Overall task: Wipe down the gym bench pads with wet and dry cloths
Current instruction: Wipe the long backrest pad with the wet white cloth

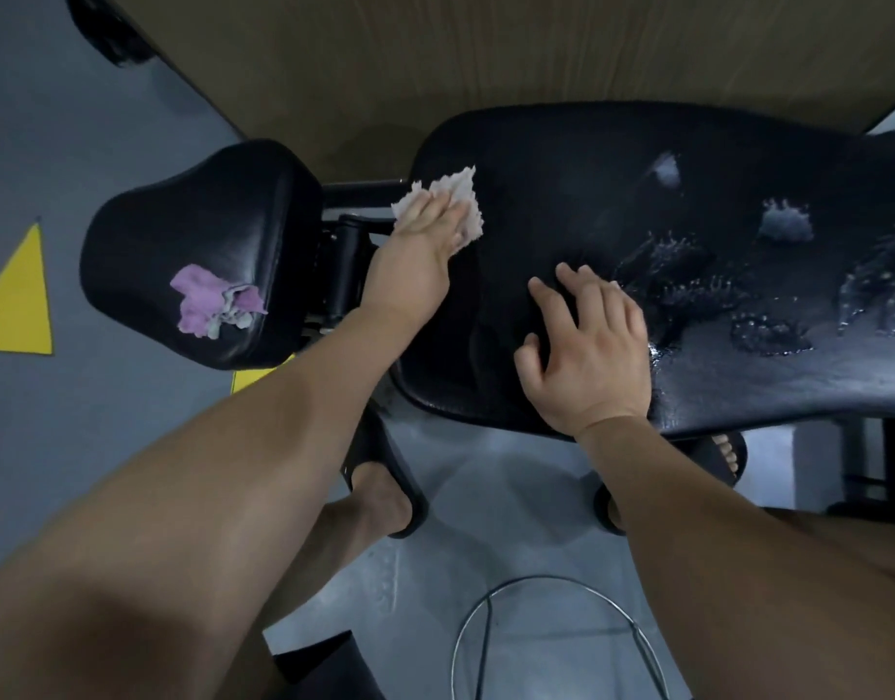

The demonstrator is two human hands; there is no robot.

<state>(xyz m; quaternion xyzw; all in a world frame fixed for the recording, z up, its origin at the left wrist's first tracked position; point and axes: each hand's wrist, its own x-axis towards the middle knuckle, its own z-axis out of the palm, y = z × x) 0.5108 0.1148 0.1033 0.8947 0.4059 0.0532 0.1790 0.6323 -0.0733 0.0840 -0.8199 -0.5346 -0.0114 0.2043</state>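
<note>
- left hand [425, 229], centre-left of frame: laid flat, palm down, fingers together, pressing a crumpled whitish cloth [460, 204] onto the upper-left end of the long black padded bench pad [561, 194]. Not clenched round it, just pressing.
- whitish cloth sticks out past the fingertips toward top of frame and a bit to the right of the hand; ragged edges, partly under the palm.
- right hand [586, 346], centre of frame: spread flat, fingers apart, resting bare on the same surface near its lower edge. Holds nothing.
- the two hands are apart, left one higher in frame.
- long pad: black, textured; dull on the left part around the hands, wet on the right part, with glossy puddles and splashed droplets [768, 336] just right of the right hand, running to the right frame edge. Pale reflections on the wet upper right.
- small black padded seat pad [192, 234], left of frame, separate from the long pad, gap with black frame bar [349, 260] between them.
- crumpled pink-and-grey cloth [215, 300] lies on the seat pad's lower half, well apart from both hands.
- grey floor [56, 144] with a yellow triangle marking [21, 300] at far left; feet in black slide sandals [384, 477] under the bench, lower centre.
</note>
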